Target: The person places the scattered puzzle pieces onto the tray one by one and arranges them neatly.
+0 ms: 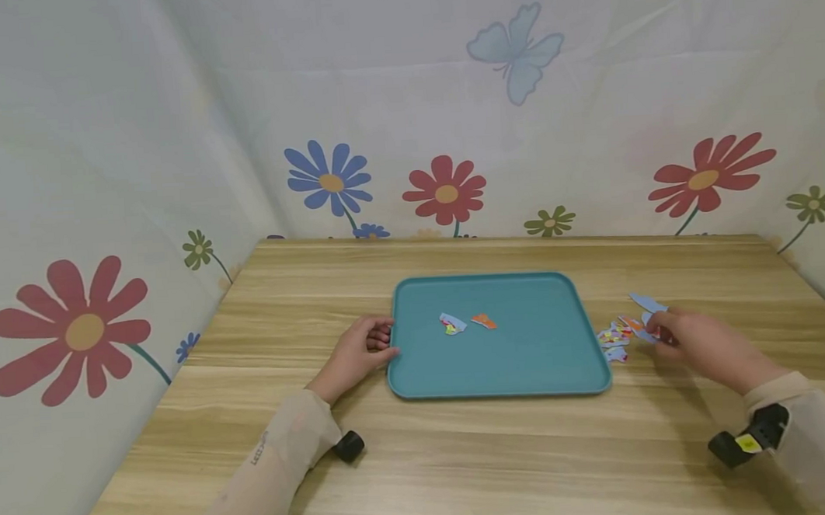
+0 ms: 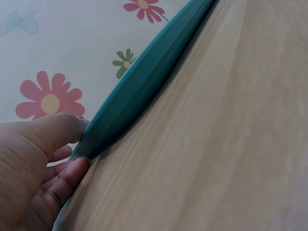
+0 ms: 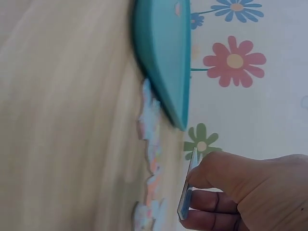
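A teal tray [image 1: 495,362] lies on the wooden table with two small irregular puzzle pieces on it: a blue-and-yellow one [image 1: 452,323] and an orange one [image 1: 484,321]. My left hand [image 1: 358,354] grips the tray's left rim, its thumb and fingers on either side of the edge in the left wrist view. Beyond the tray's right side, my right hand [image 1: 704,343] pinches a thin, flat puzzle piece [image 3: 186,197], seen nearly edge-on in the right wrist view. Close beside that hand is a loose group of multicoloured puzzle pieces [image 1: 614,335], partly covered by the fingers.
The wooden table [image 1: 507,462] reaches back to a pale cloth [image 1: 375,80] printed with flowers and a butterfly, which also hangs at the left. The group of pieces lies right against the tray's right edge. A black wrist device [image 1: 751,436] sits on the right sleeve.
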The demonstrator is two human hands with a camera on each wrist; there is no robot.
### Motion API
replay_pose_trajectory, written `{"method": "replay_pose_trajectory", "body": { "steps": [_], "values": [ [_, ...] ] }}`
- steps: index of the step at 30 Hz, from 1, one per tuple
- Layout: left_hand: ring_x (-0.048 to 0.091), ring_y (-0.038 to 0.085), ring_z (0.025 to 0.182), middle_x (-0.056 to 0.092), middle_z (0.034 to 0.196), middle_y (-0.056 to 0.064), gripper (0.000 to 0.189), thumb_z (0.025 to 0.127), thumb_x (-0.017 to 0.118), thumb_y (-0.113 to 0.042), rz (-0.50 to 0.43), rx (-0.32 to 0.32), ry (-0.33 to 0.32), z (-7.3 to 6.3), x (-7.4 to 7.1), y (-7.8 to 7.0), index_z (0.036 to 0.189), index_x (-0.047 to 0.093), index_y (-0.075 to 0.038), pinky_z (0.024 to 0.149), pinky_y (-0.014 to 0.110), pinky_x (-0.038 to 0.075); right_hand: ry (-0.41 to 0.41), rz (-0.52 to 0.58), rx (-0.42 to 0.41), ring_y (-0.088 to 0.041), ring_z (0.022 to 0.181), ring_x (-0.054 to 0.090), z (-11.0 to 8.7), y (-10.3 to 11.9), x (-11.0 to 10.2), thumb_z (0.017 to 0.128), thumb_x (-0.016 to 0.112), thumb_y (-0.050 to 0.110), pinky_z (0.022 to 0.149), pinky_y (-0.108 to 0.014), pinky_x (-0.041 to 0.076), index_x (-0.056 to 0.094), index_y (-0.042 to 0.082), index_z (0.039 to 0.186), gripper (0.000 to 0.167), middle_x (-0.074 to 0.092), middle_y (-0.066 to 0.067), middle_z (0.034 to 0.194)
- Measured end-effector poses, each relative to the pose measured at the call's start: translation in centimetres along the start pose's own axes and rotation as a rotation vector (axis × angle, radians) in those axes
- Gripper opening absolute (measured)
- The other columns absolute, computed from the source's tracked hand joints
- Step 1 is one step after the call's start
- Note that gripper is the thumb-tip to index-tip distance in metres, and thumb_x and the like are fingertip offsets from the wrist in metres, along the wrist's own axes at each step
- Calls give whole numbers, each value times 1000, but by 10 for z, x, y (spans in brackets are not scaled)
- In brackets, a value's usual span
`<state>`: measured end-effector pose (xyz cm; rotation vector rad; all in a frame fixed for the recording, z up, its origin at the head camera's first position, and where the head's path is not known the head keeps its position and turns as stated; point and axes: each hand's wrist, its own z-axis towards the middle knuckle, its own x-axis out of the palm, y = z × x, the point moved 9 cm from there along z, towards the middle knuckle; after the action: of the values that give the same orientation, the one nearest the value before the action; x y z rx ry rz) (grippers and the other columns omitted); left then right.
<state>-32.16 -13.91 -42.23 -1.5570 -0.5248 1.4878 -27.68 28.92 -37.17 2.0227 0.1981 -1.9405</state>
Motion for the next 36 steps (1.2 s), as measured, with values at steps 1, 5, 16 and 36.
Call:
{"method": "replay_pose_trajectory", "body": {
  "steps": [1, 5, 16, 36],
  "values": [
    [61, 21, 93, 57, 109, 18, 47, 84, 72, -6, 0, 1, -1, 0, 0, 0, 127, 54, 5, 82, 25, 55, -9, -7, -5, -13, 67, 53, 0, 1, -3, 80, 73, 10, 56, -30, 48, 66, 1, 97, 21, 60, -2, 77],
    [61, 21, 94, 57, 110, 18, 47, 85, 72, -7, 3, 0, -1, 0, 0, 1, 127, 54, 4, 82, 26, 55, -22, -11, -4, -13, 66, 53, 2, 4, -12, 80, 73, 10, 55, -29, 47, 64, 0, 97, 21, 59, -3, 77],
    [61, 21, 94, 57, 110, 18, 47, 85, 72, -6, 5, -3, -2, 0, -1, 1, 127, 54, 4, 83, 26, 55, -29, -11, -14, -14, 69, 54, 13, 20, -34, 80, 74, 12, 58, -30, 51, 64, 1, 100, 25, 60, -3, 80],
    [61, 22, 94, 57, 110, 17, 47, 84, 72, -5, 2, 2, -2, 2, 2, 5, 127, 54, 4, 83, 26, 55, -29, 31, -102, -11, 65, 51, 52, 68, -35, 84, 69, 12, 56, -27, 45, 65, 3, 101, 20, 59, -1, 77]
  ]
}}
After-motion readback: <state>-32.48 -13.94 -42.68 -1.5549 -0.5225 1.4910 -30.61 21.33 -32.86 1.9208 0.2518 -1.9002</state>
